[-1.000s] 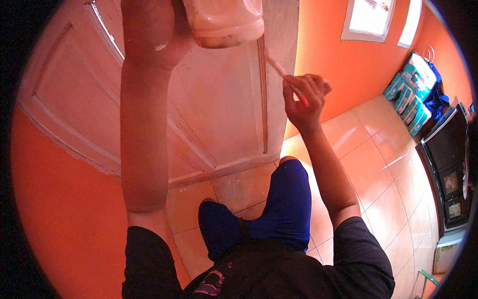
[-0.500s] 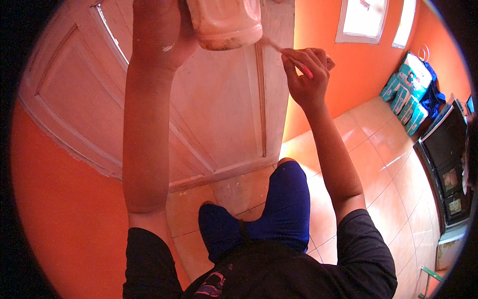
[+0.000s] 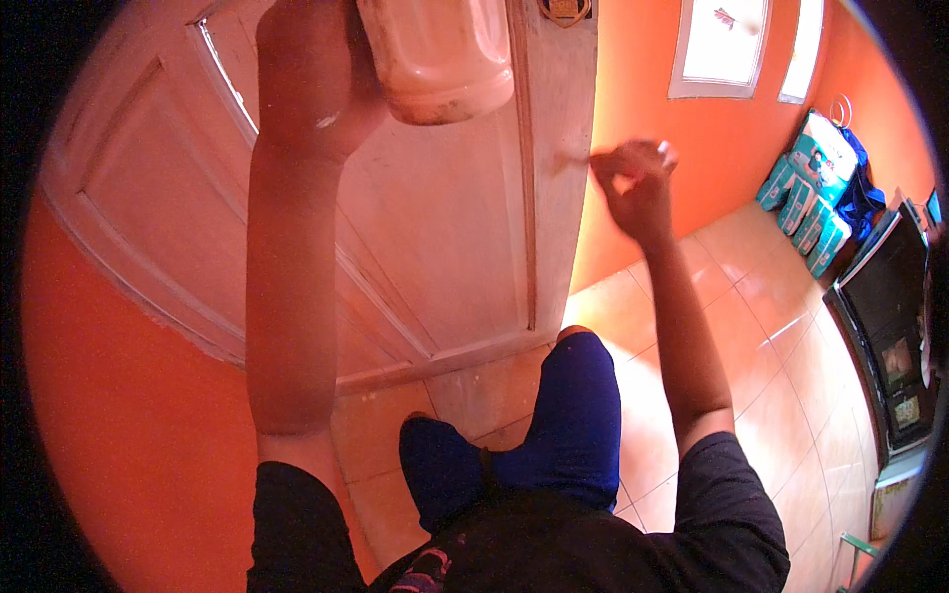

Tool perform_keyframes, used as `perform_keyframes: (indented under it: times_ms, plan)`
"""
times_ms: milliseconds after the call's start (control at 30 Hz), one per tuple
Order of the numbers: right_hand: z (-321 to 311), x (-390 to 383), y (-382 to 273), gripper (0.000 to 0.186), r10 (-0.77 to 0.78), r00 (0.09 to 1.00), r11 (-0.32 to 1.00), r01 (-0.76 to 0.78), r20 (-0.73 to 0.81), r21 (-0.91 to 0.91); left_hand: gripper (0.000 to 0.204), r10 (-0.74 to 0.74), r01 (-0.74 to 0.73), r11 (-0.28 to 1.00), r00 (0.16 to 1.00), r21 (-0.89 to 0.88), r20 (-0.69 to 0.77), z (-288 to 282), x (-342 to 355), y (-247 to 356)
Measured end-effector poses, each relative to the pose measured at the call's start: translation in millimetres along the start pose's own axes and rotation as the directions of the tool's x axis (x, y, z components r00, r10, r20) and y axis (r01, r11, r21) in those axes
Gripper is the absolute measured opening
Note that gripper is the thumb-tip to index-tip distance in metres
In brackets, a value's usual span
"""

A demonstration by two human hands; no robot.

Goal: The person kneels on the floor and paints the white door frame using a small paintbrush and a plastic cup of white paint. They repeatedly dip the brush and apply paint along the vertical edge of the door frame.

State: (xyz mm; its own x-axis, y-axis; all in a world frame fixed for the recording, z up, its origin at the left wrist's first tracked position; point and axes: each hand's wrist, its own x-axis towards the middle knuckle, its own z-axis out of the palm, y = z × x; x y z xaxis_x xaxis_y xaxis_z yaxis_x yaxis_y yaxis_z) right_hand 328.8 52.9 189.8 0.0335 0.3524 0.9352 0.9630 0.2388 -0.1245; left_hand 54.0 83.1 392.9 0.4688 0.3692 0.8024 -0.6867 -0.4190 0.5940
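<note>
Both hands raised: left hand (image 3: 316,89) grips pale plastic jar (image 3: 440,54), contents unseen; right hand (image 3: 633,183) closed near door (image 3: 435,237) edge.

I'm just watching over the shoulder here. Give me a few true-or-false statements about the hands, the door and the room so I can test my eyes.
1. The left hand holds a pale plastic container up against the door. True.
2. The right hand rests flat on the floor tiles. False: it is raised at the door's edge, fingers curled.
3. The walls are painted green. False: the wall is orange.
4. Blue-and-white packages stand against the wall on the right. True.
5. The person wears long white trousers. False: blue shorts show at the knees.
</note>
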Motion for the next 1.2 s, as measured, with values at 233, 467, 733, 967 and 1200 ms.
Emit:
perform_keyframes:
  times_ms: [233, 467, 733, 967, 1200]
  plan:
    - [-29.6, 23.9, 0.4, 0.012, -0.204, 0.95, 0.958, 0.144, -0.237, -0.248, 0.044, 0.038, -0.036, 0.996, 0.999, -0.076, 0.034, 4.4, 4.7, -0.8]
    - [-0.4, -133.1, 14.1, 0.006, 0.044, 0.949, 0.998, -0.053, 0.312, 0.021, 0.04, 0.088, -0.079, 0.994, 0.989, 0.072, -0.123, -13.9, -4.2, -10.6]
    - [-35.4, 18.7, 29.9, 0.005, -0.107, 0.991, 0.994, 0.106, 0.08, 0.014, 0.04, 0.096, -0.077, 0.993, 0.97, 0.092, -0.222, -12.6, -9.0, -19.4]
    - [-31.8, 40.1, 15.0, 0.007, -0.257, 0.964, 0.949, 0.239, -0.069, -0.204, 0.043, 0.048, -0.016, 0.996, 0.922, 0.087, -0.384, -45.4, -8.1, -12.7]
    - [-32.9, 11.9, -14.7, 0.008, 0.071, 0.983, 0.981, -0.038, -0.167, 0.19, 0.045, 0.078, -0.017, 0.973, 0.962, 0.229, -0.262, 1.8, -4.3, -5.4]
